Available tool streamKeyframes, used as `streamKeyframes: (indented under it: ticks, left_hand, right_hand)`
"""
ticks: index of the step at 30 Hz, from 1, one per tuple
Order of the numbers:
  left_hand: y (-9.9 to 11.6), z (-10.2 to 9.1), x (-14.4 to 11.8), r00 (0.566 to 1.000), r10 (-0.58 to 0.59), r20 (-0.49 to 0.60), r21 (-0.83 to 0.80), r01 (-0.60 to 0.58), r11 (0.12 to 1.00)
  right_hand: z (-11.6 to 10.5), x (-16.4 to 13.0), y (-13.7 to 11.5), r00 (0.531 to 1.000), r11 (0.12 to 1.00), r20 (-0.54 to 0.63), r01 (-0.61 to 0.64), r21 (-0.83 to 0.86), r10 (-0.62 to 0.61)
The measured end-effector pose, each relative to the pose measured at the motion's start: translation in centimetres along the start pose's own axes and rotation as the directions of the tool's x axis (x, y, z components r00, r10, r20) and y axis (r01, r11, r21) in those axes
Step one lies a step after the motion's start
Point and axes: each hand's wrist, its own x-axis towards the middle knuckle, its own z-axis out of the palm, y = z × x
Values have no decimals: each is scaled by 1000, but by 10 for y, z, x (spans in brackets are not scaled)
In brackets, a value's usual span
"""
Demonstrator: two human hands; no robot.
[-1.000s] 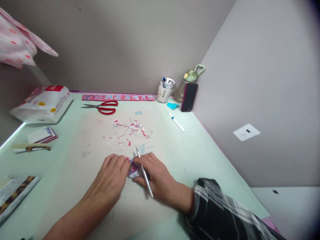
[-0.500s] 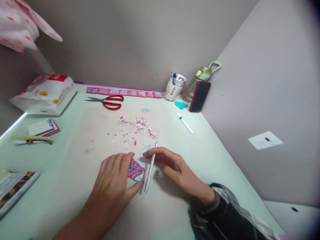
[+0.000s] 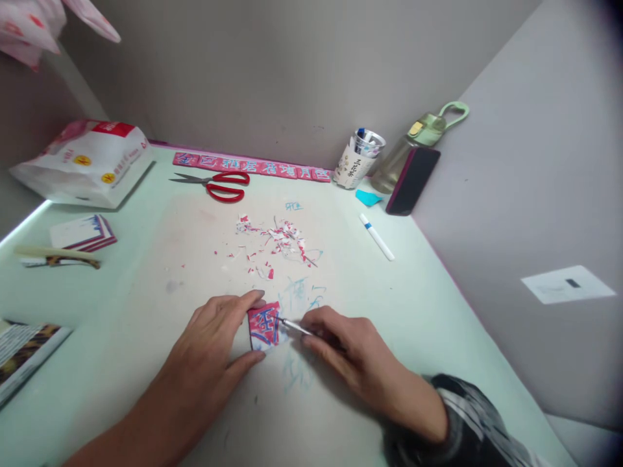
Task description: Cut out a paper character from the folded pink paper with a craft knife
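Observation:
My left hand (image 3: 214, 340) presses flat on a small red and blue paper piece (image 3: 263, 326) on the pale green table (image 3: 428, 305), thumb and forefinger framing it. My right hand (image 3: 348, 353) grips a thin silver craft knife (image 3: 296, 327), whose tip touches the paper's right edge. A scatter of red and white paper scraps (image 3: 275, 243) lies just beyond the paper. Blue pen marks show on the table around the paper.
Red scissors (image 3: 217, 185) and a long red paper strip (image 3: 253, 167) lie at the back. A pen cup (image 3: 359, 160), a green bottle (image 3: 418, 146), a phone (image 3: 413, 181) and a white marker (image 3: 377, 237) sit back right. A white bag (image 3: 87, 162), card stack (image 3: 82, 233) and booklet (image 3: 24, 353) occupy the left.
My right hand turned the knife from lying beside the paper to a writing grip, tip now on the paper's right edge. My left hand shifted its hold, uncovering more of the paper.

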Motion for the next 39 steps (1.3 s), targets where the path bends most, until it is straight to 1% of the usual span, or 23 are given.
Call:
streamKeyframes:
  ticks: [2,4,11,20,24,33,39]
  left_hand:
    - [0,0,0,1000,7,-2,-17,-7,1000]
    - [0,0,0,1000,22,-11,-23,-23,999]
    - [0,-1,3,997,65,-47,-2,-65,998]
    - [-1,1,1,999,37,-30,-20,-37,999]
    - [-3,2,0,999,36,-28,-19,-36,999]
    - [-3,2,0,999,40,-14,-16,-41,999]
    - [-3,1,0,1000,23,-17,-11,-23,1000]
  right_hand:
    - [-1,1,-1,998,997,31,59,-58,-57]
    - [-3,1,-1,995,990,49,91,-105,-86]
    - [-1,-2,-2,995,978,80,70,-198,-55]
    - [3,-5,-8,997,963,38,68,-259,-60]
    - [4,-7,-8,997,954,45,68,-293,-57]
    - [8,-8,-7,999,967,39,31,-255,-22]
    - [5,-7,-7,999,985,47,4,-175,4]
